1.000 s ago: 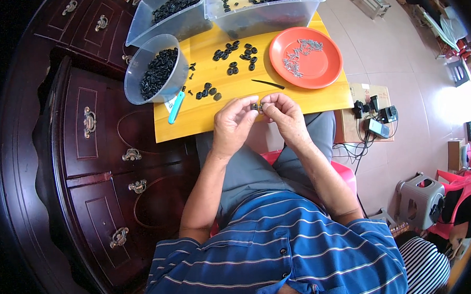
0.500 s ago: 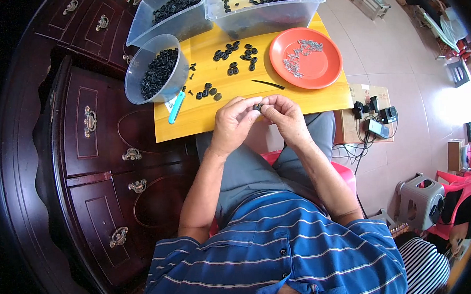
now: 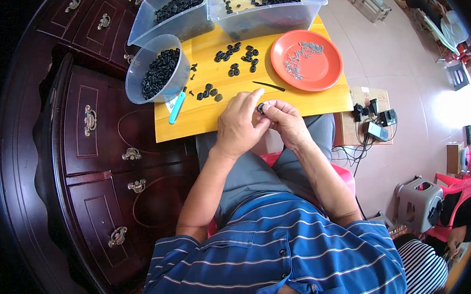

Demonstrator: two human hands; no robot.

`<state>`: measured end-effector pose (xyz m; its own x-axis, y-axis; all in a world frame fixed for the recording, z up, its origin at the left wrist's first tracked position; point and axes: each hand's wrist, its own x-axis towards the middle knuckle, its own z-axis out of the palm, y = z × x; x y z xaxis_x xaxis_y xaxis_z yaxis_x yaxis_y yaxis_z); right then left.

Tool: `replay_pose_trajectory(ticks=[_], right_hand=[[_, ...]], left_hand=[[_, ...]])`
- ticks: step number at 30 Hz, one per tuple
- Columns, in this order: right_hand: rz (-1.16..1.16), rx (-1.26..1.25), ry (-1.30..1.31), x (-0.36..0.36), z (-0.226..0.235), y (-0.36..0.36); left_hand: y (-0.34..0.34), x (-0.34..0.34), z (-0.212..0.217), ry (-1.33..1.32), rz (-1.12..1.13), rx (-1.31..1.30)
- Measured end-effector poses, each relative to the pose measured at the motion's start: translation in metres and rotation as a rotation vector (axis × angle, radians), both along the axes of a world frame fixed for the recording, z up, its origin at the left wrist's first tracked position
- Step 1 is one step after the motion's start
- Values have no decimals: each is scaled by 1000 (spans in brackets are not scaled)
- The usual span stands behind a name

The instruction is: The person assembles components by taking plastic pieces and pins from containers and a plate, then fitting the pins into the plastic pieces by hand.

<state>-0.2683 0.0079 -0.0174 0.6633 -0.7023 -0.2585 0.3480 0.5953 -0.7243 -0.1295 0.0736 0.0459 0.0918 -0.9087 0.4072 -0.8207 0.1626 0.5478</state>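
Note:
A small black oval piece (image 3: 260, 108) is pinched between the thumb and fingers of my right hand (image 3: 284, 121), just off the table's near edge. My left hand (image 3: 240, 121) is close against it, fingers stretched out and apart from the thumb. Its fingertips are beside the piece, and its thumb reaches toward the right hand's fingers. Beyond the hands, a thin black pointed tool (image 3: 268, 85) lies on the yellow table (image 3: 192, 120). Small black oval pieces (image 3: 207, 91) sit in a loose group left of it, with further groups (image 3: 227, 51) behind.
Left of the groups are a turquoise-handled cutter (image 3: 177, 107) and a round clear tub (image 3: 133, 80) of black parts. Two clear bins (image 3: 267, 20) stand at the back. An orange plate (image 3: 329, 72) holds small silvery pieces. Dark wooden drawers (image 3: 82, 127) flank the left side.
My left hand's fingers have opened out from the pinch and shifted slightly away from the piece. The right hand keeps holding it, and more of its black oval face shows.

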Motion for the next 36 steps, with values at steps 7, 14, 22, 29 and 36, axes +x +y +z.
replay_pose_trajectory(ticks=[7, 14, 22, 29, 36], right_hand=[[-46, 37, -59, 0, 3, 0], [-89, 32, -30, 1, 0, 0], [-131, -8, 49, -1, 0, -1], [-117, 2, 33, -2, 0, -1], [-123, -28, 50, -1, -4, -1]], left_hand=[[-2, -2, -15, -52, 18, -82], [-6, -1, -15, 40, -6, -87], [-6, 0, -16, 43, -16, -69], [-8, 1, -16, 15, -27, -108], [-10, 3, -18, 2, -54, -126]])
